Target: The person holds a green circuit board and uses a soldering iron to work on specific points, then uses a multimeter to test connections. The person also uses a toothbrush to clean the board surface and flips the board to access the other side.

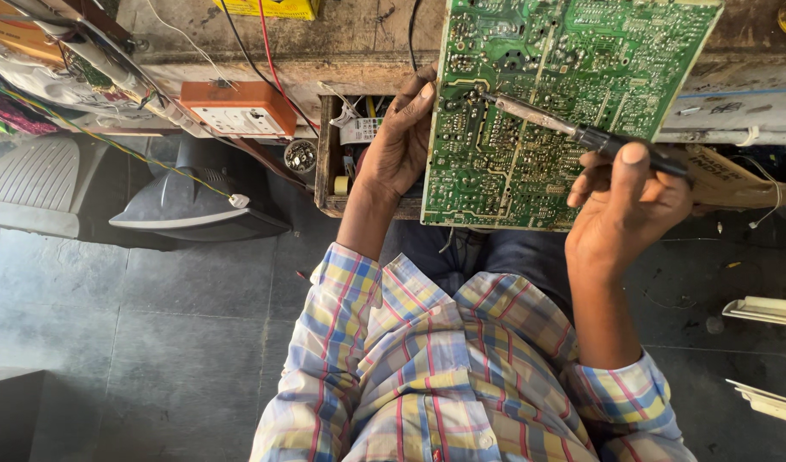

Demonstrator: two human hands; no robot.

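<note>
A green circuit board (564, 103) is held up on edge, solder side toward the camera, its upper part resting against the worktop (350, 51). The left hand (399, 141) is closed on the board's left edge, the thumb pressed on the solder face and the other fingers hidden behind it. The right hand (626, 205) is wrapped around the dark handle of a soldering iron (573, 130), the thumb lying along the top. From those fingers the metal shaft runs up and to the left, and its tip is set against the board just beside the left thumb. Below both hands a plaid shirt (444, 368) and dark trousers are seen. To the left of the left fingers an orange socket box (239, 107) sits at the worktop's edge, and an open drawer (333, 162) of small parts lies just behind that wrist.
</note>
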